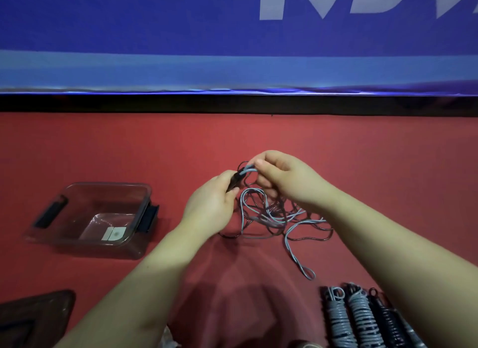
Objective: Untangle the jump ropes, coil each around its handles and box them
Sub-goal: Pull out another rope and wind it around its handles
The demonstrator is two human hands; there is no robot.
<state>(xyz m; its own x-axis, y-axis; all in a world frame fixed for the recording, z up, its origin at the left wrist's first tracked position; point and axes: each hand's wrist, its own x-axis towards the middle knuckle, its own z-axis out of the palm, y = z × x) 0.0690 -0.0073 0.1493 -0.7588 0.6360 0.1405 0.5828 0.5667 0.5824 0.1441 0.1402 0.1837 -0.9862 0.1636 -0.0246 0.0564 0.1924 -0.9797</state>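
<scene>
The left hand (209, 205) is curled round the black handles (236, 178), and the right hand (287, 177) pinches the blue rope (252, 169) where it leaves their top end, so the step in hand looks like starting a coil. Both are raised above the middle of the red surface (103, 145), over the loose heap where blue strands cross a thin dark rope (310, 237). To do it well, I would keep the handles clamped side by side and lay each turn tight against the last. The slack should be fed slowly, so that dark strands snagged in the blue can be shaken off rather than wound in. The handles' long axis is tilted, its rope end pointing up and toward the far right. The clear box (108, 184) waits open toward the left edge, its lid (38, 314) at the near left corner, and coiled ropes (359, 319) lie at the near right
</scene>
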